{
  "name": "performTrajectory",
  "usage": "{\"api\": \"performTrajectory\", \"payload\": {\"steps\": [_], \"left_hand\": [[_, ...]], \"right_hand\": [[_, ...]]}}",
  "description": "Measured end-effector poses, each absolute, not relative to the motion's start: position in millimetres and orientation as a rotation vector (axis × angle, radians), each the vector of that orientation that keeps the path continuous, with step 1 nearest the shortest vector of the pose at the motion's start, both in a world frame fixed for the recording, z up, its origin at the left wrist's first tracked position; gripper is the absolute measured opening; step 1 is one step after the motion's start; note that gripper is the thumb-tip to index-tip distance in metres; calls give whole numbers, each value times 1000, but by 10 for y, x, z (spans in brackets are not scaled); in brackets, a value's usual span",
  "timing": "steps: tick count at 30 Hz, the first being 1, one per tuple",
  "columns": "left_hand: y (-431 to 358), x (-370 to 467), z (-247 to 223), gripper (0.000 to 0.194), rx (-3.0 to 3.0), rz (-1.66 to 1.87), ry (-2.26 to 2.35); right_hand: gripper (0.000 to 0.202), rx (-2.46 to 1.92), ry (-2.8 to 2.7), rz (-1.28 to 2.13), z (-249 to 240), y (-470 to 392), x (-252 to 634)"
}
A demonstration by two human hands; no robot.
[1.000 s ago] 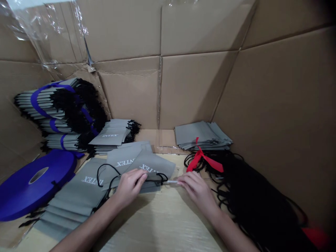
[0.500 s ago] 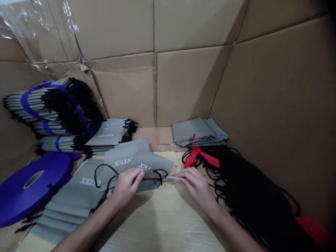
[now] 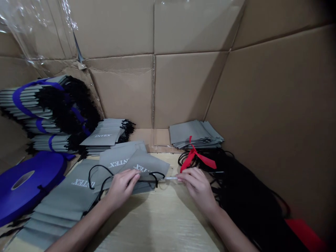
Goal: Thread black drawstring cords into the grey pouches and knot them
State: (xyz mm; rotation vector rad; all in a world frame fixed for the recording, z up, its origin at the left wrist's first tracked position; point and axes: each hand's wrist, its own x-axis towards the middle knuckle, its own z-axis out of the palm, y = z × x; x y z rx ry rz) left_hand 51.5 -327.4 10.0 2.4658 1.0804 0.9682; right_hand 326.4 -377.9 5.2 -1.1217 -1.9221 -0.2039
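Between the thumb and fingers of my left hand is the near edge of a grey fabric pouch with white INTEX lettering. A loop of black cord sticks out from this pouch, to the right of my left fingers. My right hand pinches a thin pale rod, whose tip points left toward the cord loop. Whether the tip hooks or only touches the cord, I cannot tell. More grey pouches with black cords lie fanned out to the left of and beneath my left hand.
Cardboard walls enclose the work surface. At left are strapped pouch bundles, a blue ribbon roll and a loose pouch stack. Cordless grey pieces, a red tie and black cords occupy the right.
The whole scene has shifted slightly left in view. Both hands keep their grips, and a little more of the pale rod shows between the cord and my right fingers.
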Motion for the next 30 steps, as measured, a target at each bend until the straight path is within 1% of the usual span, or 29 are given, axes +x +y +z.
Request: {"api": "performTrajectory", "payload": {"steps": [4,8,14,18,23,30], "left_hand": [[-3244,466,84,21,2614,964,981],[-3226,432,139,21,2775,1052,928],[-3218,410,231,32,3177,977,969],[-3199,380,233,33,3206,1010,1046],[-3182,340,250,28,3214,987,999],[-3162,324,271,25,3320,994,1050]], "right_hand": [[16,-1132,-1919,-246,69,-3798,3255],[18,-1151,-1904,-259,82,-3807,3247],[16,-1158,-1907,-291,102,-3847,3226],[15,-1158,-1911,-346,113,-3863,3210],[14,-1168,-1883,-366,139,-3863,3192],[15,-1223,-1905,-369,134,-3868,3191]]}}
